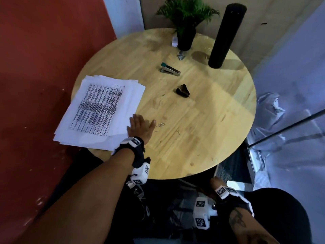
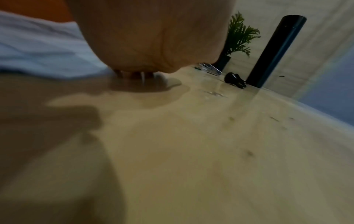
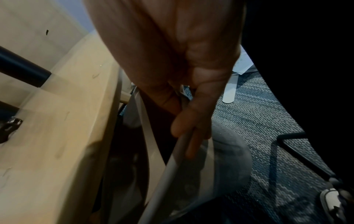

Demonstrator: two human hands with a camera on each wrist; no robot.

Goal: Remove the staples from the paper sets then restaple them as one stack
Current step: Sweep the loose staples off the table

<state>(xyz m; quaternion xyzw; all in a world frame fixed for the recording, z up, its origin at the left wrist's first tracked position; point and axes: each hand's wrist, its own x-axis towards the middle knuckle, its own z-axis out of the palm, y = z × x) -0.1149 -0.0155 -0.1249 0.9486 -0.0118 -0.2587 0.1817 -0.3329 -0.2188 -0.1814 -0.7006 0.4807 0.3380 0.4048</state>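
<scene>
Wooden round table (image 1: 202, 138), red wall (image 1: 44, 59)

Left hand (image 1: 139, 126) fingertips hidden at the paper stack (image 1: 102, 110) edge; the left wrist view shows mostly palm, blurred. Right hand (image 1: 215, 182) mostly below the table (image 1: 202, 138) rim in the head view. Print on the top sheet too small to read. Loose staples (image 1: 161, 124) barely resolvable.

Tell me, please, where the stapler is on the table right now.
In the head view the stapler lies on the far half of the round table, between the potted plant and the black staple remover, untouched by either hand.
</scene>
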